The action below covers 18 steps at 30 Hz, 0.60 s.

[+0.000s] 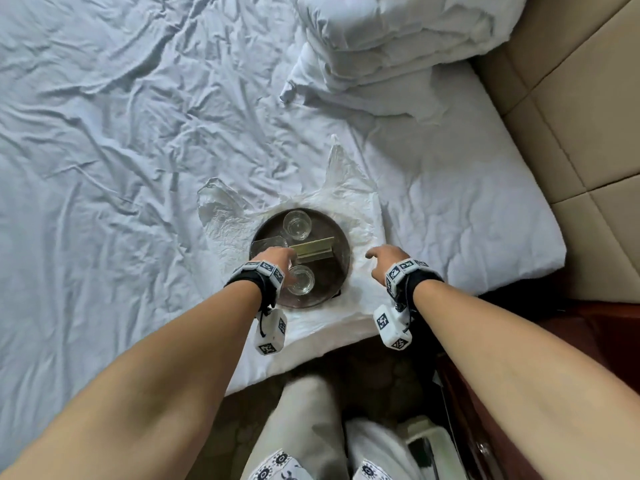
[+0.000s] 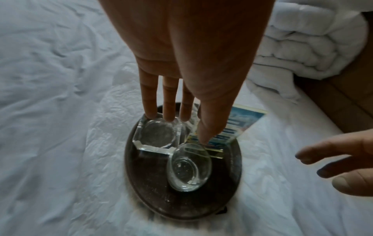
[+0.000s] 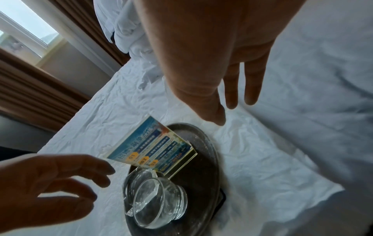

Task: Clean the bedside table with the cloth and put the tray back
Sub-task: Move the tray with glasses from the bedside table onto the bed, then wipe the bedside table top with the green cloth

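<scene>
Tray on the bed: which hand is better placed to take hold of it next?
Probably the right hand: it hovers open beside the tray, next to its bare rim. The left hand is over the tray, its fingers among the glassware.

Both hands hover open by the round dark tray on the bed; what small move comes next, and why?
Probably both hands close on the round dark tray's rim: the left hand hovers over its glasses, the right hand beside it, neither gripping.

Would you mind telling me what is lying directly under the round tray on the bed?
A crinkled clear plastic bag spreads out beneath the tray, over the white sheet. Whatever lies under the tray's middle is covered.
</scene>
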Tool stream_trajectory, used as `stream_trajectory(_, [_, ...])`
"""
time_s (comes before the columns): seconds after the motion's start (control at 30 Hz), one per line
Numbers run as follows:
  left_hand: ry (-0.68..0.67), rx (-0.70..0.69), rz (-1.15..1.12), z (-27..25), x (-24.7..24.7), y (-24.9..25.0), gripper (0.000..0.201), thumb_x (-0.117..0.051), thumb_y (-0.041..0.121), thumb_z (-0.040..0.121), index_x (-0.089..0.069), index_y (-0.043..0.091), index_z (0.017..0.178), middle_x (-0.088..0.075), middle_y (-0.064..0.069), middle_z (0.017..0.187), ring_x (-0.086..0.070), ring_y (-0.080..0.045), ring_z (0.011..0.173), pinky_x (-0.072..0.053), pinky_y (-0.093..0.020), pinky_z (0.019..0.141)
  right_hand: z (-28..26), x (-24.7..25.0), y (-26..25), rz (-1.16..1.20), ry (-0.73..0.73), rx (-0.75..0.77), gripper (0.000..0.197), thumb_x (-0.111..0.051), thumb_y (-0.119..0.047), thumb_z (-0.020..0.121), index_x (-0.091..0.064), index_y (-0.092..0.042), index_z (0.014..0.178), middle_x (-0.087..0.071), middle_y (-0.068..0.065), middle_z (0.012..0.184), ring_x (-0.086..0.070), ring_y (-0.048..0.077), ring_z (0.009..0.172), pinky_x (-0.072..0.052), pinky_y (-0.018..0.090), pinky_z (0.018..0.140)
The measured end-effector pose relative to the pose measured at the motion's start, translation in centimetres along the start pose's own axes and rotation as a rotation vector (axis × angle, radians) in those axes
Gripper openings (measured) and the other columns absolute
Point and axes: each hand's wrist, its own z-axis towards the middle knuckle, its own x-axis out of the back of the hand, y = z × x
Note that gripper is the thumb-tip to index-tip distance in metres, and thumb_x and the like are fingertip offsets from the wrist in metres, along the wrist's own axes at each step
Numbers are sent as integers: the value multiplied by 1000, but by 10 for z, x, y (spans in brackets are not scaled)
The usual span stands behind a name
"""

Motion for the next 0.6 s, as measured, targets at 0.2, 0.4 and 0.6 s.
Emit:
stream_trajectory(0.2, [2,-107,95,-26,-11,85,58,-74,32,76,-55,25,130,-62,-3,125,-61,-28,111,-51,-38,93,-64,-4,70,74,92,-33,46,-55,-13,88,-55,-25,133,-54,7,136,-55,28,119,-47,33,97])
stream_trajectory(0.4, [-17,-262,176,-59,-60,189,53,-73,27,82,-54,18,131,-62,-4,125,-61,-27,111,-50,-36,92,-146,-44,164,261,185,-168,44,-59,-17,87,-58,-24,130,-56,7,136,-55,27,122,-44,29,101])
stream_trajectory(0.6, [-41,-409,305,-109,-141,285,49,-74,31,80,-58,25,125,-64,0,123,-62,-25,108,-50,-34,93,-233,-116,251,432,199,-318,44,-58,-12,87,-58,-20,130,-56,7,135,-53,26,123,-43,31,103])
